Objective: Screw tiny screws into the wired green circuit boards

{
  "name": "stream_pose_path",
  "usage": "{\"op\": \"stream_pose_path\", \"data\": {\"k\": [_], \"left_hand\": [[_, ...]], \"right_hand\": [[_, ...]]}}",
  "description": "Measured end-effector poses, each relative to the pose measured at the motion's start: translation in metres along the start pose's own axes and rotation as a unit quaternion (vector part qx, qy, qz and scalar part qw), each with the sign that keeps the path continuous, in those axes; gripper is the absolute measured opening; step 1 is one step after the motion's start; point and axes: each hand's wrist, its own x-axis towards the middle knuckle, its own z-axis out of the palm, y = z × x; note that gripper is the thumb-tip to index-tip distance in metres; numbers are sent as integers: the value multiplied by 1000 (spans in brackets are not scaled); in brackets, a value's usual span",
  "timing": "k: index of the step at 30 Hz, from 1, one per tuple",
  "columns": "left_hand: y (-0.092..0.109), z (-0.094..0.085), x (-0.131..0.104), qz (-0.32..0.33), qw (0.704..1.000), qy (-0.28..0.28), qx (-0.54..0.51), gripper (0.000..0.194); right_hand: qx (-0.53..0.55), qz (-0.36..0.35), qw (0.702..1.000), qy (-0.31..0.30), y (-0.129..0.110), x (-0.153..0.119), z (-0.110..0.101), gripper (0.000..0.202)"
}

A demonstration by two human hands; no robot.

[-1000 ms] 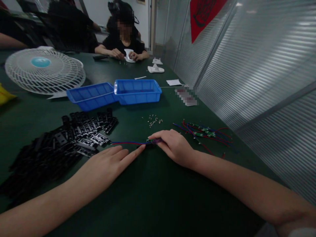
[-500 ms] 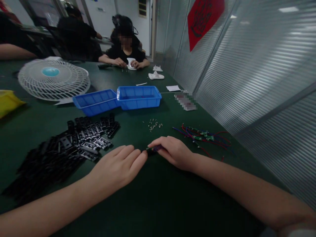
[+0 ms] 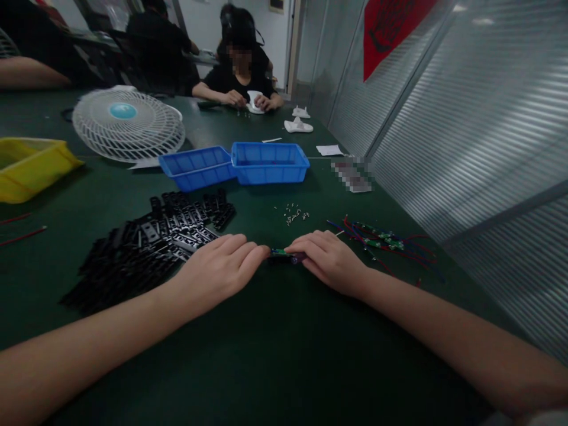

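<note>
Between my two hands is a small green circuit board (image 3: 279, 252), lying along a dark part that looks like one of the black plastic pieces. My left hand (image 3: 224, 265) is closed, with thumb and forefinger pinching the left end of this dark part. The fingers of my right hand (image 3: 331, 261) are closed on the board's right end, where a purplish component (image 3: 298, 258) shows under the fingertips. Left of my hands lies a heap of black plastic pieces (image 3: 146, 242). Beyond them is a scatter of small screws (image 3: 295, 214). More circuit boards with red and blue wires (image 3: 381, 238) lie to the right.
Two blue bins (image 3: 270, 173) stand past the screws, with a white fan guard (image 3: 133, 133) behind left. A yellow bin (image 3: 39, 177) sits at far left. Across the table a person (image 3: 242, 83) handles a white part. A ribbed glass partition (image 3: 479, 118) runs along the right.
My view has turned left and down, bringing the yellow bin and red wires further into sight. My right fingertips have drawn back rightward, so more of the green board shows.
</note>
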Motion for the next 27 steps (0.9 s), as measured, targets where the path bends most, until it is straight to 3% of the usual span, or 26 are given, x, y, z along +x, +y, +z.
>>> {"op": "stream_pose_path", "data": {"k": [8,12,24,27], "left_hand": [[1,6,-1,-11,1000,-8,-13,21],[1,6,-2,4,1000,-28,-11,19],[3,4,2,45,999,-3,-10,23],[3,3,3,51,998,-24,-28,24]], "right_hand": [[18,27,999,-21,2,-2,-2,25],[14,13,999,-26,2,-1,-2,24],[0,27,999,-35,1,0,-2,22],[2,19,999,-35,1,0,-2,22]]}}
